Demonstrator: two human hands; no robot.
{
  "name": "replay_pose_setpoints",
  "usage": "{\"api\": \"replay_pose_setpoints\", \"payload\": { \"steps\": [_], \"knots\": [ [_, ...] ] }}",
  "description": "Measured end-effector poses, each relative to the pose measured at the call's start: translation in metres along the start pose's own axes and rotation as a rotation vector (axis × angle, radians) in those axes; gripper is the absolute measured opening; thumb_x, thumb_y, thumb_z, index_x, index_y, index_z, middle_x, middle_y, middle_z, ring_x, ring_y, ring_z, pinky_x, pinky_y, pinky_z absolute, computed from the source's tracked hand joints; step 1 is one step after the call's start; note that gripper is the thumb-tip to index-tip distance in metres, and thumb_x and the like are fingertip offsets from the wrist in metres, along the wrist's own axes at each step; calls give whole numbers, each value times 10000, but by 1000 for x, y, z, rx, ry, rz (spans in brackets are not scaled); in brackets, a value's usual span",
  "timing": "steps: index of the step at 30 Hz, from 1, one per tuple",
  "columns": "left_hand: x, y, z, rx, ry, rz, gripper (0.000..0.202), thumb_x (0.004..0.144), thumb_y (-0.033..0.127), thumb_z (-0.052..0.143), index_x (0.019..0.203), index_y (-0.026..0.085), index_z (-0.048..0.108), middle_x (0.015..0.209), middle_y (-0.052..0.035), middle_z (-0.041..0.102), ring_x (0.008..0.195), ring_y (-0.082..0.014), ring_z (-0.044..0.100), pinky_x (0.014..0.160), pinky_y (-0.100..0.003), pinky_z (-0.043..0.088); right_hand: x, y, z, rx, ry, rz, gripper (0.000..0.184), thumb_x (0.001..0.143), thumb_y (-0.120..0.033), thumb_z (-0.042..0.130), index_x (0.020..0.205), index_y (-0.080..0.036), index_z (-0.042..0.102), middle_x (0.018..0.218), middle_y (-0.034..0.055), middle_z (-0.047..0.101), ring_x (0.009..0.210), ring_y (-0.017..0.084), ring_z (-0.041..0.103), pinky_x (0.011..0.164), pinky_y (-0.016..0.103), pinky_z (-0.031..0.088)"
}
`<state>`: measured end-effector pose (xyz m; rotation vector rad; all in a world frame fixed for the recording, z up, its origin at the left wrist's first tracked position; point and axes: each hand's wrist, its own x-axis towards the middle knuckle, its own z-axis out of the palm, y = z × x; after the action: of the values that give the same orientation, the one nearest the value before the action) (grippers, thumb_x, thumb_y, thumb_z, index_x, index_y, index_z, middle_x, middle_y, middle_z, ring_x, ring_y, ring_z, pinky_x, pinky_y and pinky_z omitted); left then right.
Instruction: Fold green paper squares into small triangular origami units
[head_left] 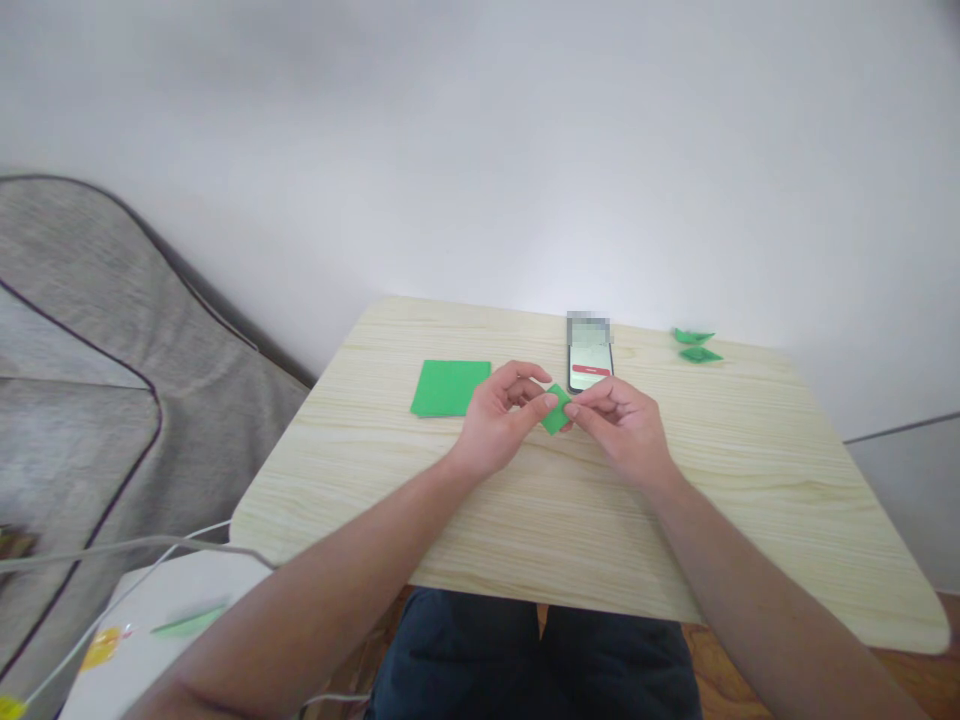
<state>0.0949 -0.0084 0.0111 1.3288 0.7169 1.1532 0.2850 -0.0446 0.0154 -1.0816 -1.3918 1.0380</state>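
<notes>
Between my two hands is a small green piece of folded paper (556, 412), turned so a corner points up, held just above the table. My left hand (504, 415) pinches its left side, thumb lying on the face of the paper. On the right side, my right hand (624, 422) grips the edge between thumb and fingers. A stack of green square paper sheets (451, 388) lies on the table to the left of my left hand. Two folded green paper boats (698, 354) rest near the table's back right edge.
A phone (591, 366) with a lit screen lies just beyond my hands on the wooden table (600, 540). A grey fabric sofa (217, 430) stands to the left. At lower left, a white surface (139, 670) holds a green item, with cables running across. A white wall rises behind.
</notes>
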Motion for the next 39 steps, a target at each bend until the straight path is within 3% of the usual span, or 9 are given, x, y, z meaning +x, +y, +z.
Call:
{"api": "replay_pose_setpoints", "payload": {
  "steps": [7,22,29,33,39],
  "knots": [
    [0,0,0,35,32,10,316,850,370,789,1057,181,643,794,-33,731,729,-157,664,725,-290,495,3,2,-1,37,-27,-10,272,797,-308,854,1016,-219,720,938,50,802,816,196,755,769,349,605],
    [0,-2,2,95,111,66,234,877,345,764,991,171,656,806,-30,718,740,-144,668,705,-275,495,1,1,-1,28,32,6,181,834,-296,826,991,-226,770,892,50,817,778,205,777,769,360,616],
    [-4,0,5,216,44,141,164,896,310,740,960,183,658,855,-20,691,784,-133,651,735,-268,489,4,1,0,71,0,55,207,854,-344,803,1027,-239,761,885,32,779,782,172,713,739,317,560],
    [-7,1,7,290,-19,164,157,905,324,725,935,194,641,871,-16,676,806,-138,645,765,-281,494,6,1,-1,40,-15,72,155,863,-370,787,924,-229,763,801,15,727,725,153,646,679,294,510],
    [-5,1,4,397,47,141,255,825,350,804,974,200,660,884,-7,699,803,-144,623,764,-293,462,7,-3,-2,48,19,32,175,879,-391,763,907,-222,726,819,12,695,751,157,619,718,303,500]
  ]
}}
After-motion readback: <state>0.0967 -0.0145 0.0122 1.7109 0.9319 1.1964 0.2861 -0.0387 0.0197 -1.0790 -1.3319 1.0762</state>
